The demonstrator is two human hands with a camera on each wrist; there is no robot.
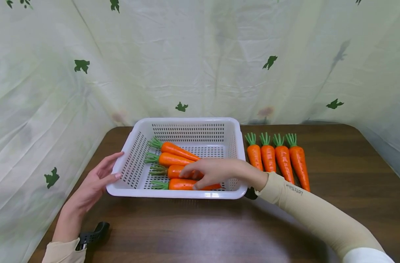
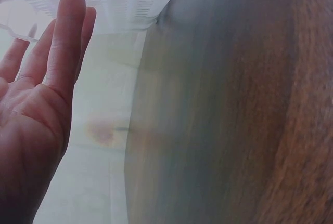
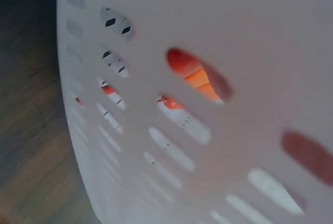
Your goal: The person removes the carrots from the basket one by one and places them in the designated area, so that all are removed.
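My left hand [image 1: 94, 179] is at the left end of a white slotted plastic basket [image 1: 178, 194], thumb and fingertips against its side. In the left wrist view, the fingers [image 2: 65, 42] look nearly straight. My right hand [image 1: 213, 171] reaches over the basket's right wall. Its loosely bent fingers and thumb are spread over the two nearest carrots, a third carrot [image 1: 175, 171] and the front carrot [image 1: 180, 184]. Behind lie another carrot [image 1: 171, 159] and the rearmost carrot [image 1: 176, 149], green tops leftward. The right wrist view shows mainly the basket wall [image 3: 171, 193], with orange through its slots.
Several more carrots [image 1: 283, 160] lie side by side on the brown wooden table [image 1: 186, 226], right of the basket, tops pointing away. A pale curtain [image 1: 200, 73] with green leaf shapes hangs behind the table and along its left side.
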